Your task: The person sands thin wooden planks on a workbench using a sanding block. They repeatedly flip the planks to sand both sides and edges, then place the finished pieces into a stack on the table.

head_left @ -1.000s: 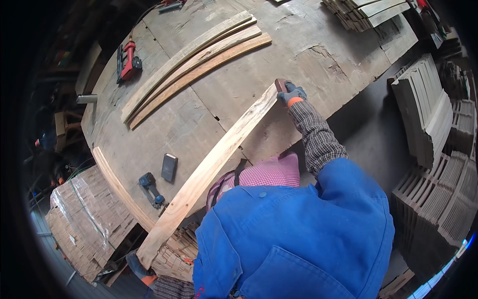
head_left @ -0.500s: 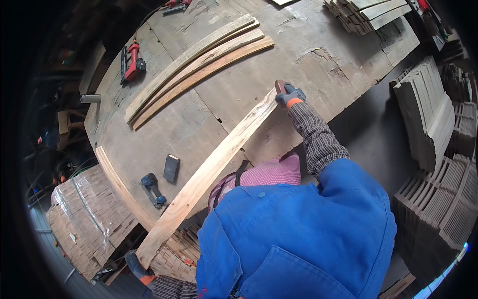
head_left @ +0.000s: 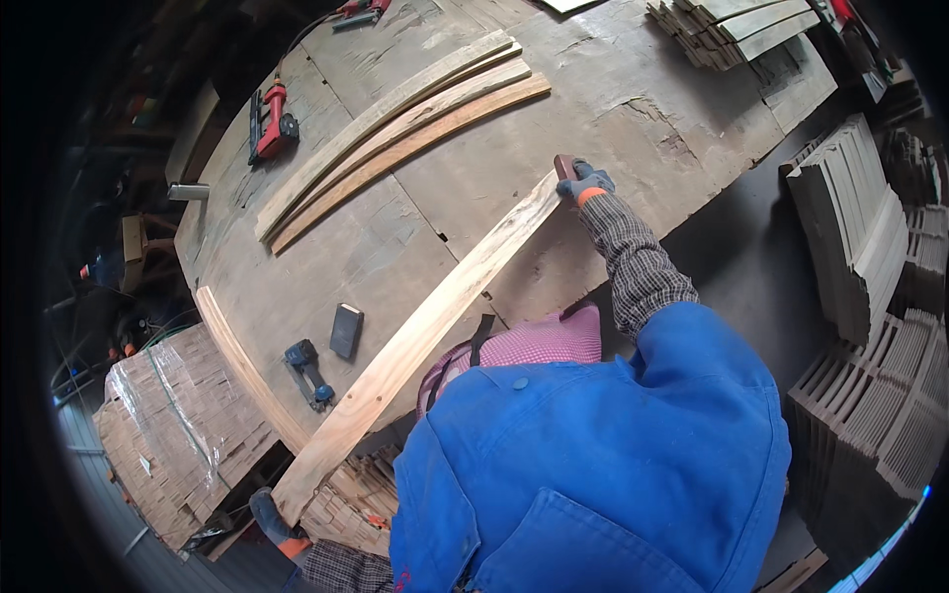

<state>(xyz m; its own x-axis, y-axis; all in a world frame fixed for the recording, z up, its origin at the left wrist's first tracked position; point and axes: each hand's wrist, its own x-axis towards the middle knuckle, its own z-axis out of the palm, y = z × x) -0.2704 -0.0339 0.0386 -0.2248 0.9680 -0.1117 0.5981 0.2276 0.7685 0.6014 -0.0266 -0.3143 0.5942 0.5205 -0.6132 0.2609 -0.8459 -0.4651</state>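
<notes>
A long pale wooden board (head_left: 425, 326) slants across the near side of the worktable, from lower left to upper right. My right hand (head_left: 590, 180), in a grey glove with an orange cuff, is closed on a small reddish-brown block (head_left: 564, 167) at the board's far end. The block's face against the wood is hidden. At lower left, my gloved left hand (head_left: 267, 514) grips the board's near end from its outer side; some fingers are out of sight. A dark blue cordless tool (head_left: 309, 374) and a black rectangular block (head_left: 346, 331) lie left of the board.
Several wooden strips (head_left: 395, 138) lie farther back on the worktable (head_left: 593, 119), with a red nail gun (head_left: 273, 121) to their left. Another strip (head_left: 247, 366) rests along the left edge. Wood stacks stand at left (head_left: 178, 425) and right (head_left: 850, 227).
The view has shifted a little, so the table things appear slightly to the right. Both hands keep their places at the board's ends, and the right hand has turned slightly on the block.
</notes>
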